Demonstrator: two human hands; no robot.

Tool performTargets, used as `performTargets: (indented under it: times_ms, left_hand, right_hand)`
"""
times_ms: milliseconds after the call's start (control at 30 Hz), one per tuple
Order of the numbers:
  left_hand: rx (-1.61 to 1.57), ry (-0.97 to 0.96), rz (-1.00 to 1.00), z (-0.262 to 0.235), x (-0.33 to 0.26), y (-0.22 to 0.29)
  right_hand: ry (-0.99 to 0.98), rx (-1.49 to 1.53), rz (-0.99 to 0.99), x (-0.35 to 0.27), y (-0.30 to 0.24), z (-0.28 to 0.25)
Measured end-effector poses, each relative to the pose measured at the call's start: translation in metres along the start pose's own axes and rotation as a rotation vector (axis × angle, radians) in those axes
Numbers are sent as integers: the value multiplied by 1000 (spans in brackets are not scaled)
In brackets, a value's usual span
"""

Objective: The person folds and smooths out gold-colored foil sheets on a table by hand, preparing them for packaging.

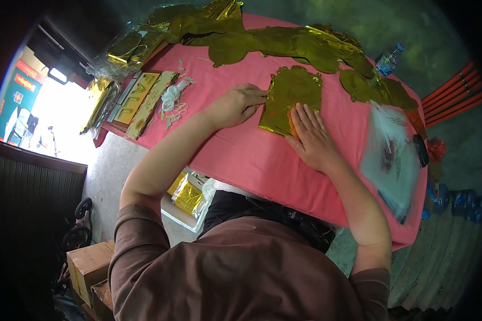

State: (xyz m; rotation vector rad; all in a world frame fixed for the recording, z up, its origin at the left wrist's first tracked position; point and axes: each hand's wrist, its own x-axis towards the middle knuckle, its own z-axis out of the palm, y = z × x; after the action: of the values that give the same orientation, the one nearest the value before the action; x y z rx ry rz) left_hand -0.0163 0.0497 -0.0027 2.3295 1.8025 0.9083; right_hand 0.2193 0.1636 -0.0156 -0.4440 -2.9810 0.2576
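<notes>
A flat, folded gold foil balloon [284,96] with small tabs along its scalloped edges lies on the pink tablecloth [241,155] in front of me. On its lower right part, my right hand [310,131] rests palm down with the fingers stretched out. A bit of orange shows beside that palm, too little to name. At the foil's left edge is my left hand [238,105], its fingertips touching the edge and its thumb apart from them.
More flat gold foil balloons [273,43] spread along the far edge. Left are printed packets [139,101] and white ribbon [171,98]. Right are clear plastic bags [391,155], a black object [420,151] and a water bottle [389,60]. A white box [190,200] stands below the table.
</notes>
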Motion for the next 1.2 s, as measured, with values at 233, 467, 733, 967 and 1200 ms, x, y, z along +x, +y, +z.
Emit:
performTargets:
  times_ms: [233, 467, 733, 967, 1200]
  left_hand:
    - [35, -35, 61, 3, 5, -4]
    - [-278, -20, -146, 4, 10, -2]
    - [-342, 56, -250, 6, 6, -3]
    - [-11, -10, -23, -2, -2, -17]
    - [50, 2, 34, 2, 1, -13]
  right_hand:
    - [6, 2, -10, 1, 0, 1]
    - [10, 7, -7, 1, 1, 1]
    - [13, 4, -9, 0, 1, 1]
    - [7, 2, -2, 0, -1, -1]
    - [-13, -8, 5, 1, -1, -2]
